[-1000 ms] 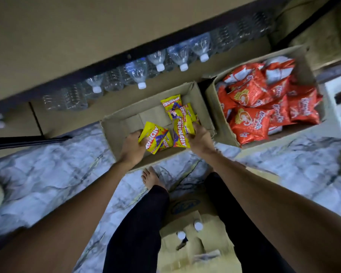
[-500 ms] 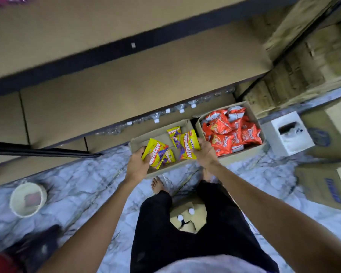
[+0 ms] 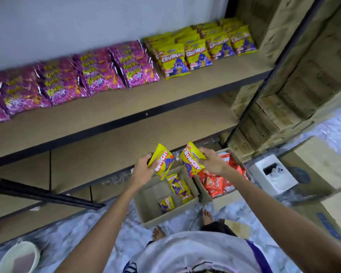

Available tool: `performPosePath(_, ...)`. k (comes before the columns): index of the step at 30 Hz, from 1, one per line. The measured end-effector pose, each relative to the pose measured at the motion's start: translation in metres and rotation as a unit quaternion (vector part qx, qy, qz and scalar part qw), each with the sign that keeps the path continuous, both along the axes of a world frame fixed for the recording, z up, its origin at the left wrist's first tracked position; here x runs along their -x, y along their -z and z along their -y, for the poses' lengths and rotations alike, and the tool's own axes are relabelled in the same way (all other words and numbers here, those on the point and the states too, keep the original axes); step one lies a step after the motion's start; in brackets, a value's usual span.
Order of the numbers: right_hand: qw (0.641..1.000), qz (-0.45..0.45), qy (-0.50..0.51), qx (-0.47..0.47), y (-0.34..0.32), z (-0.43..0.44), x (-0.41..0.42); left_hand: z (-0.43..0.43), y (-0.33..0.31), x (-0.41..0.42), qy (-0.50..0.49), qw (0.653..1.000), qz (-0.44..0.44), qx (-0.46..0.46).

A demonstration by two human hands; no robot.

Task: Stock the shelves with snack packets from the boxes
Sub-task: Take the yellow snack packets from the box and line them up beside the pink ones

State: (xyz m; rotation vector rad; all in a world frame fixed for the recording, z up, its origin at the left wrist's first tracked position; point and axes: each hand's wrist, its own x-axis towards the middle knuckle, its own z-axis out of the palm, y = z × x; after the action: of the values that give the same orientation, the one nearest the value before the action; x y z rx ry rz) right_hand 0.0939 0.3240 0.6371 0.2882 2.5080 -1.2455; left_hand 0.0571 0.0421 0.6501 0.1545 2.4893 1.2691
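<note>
Each hand grips one yellow Crunchy packet, fingers curled round it: the left hand (image 3: 141, 170) holds the left packet (image 3: 163, 161) and the right hand (image 3: 212, 163) holds the right packet (image 3: 191, 160), both above the open box (image 3: 146, 211), long axes roughly upright. The matching yellow row (image 3: 197, 50) stands on the upper shelf (image 3: 205, 75), up and rightward of both hands, so the right hand looks nearer.

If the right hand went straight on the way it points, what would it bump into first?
Probably the bare lower shelf. The right hand, gripping a yellow packet, points up and left toward it, though depth is unclear.
</note>
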Motion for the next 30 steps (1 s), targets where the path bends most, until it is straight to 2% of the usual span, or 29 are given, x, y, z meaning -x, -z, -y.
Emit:
performPosePath(4,0.999,-0.028,0.011,-0.013,-0.020,-0.013,0.024,-0.015,-0.042,0.031,0.041,0.998,-0.041,-0.020)
performPosePath(8,0.996,-0.075,0.012,-0.039,-0.084,-0.006,0.027,-0.018,-0.074,0.059,0.080,0.994,-0.073,0.003)
performPosePath(17,0.975,-0.192,0.049,-0.099,-0.167,-0.037,0.058,-0.046,-0.158,0.118,0.126,0.982,-0.137,-0.021)
performPosePath(22,0.969,-0.207,0.069,-0.113,-0.189,-0.067,0.084,-0.081,-0.188,0.153,0.149,0.968,-0.200,0.003)
performPosePath(30,0.964,-0.223,0.079,-0.120,-0.214,-0.123,0.129,-0.145,-0.222,0.204,0.163,0.960,-0.219,0.065)
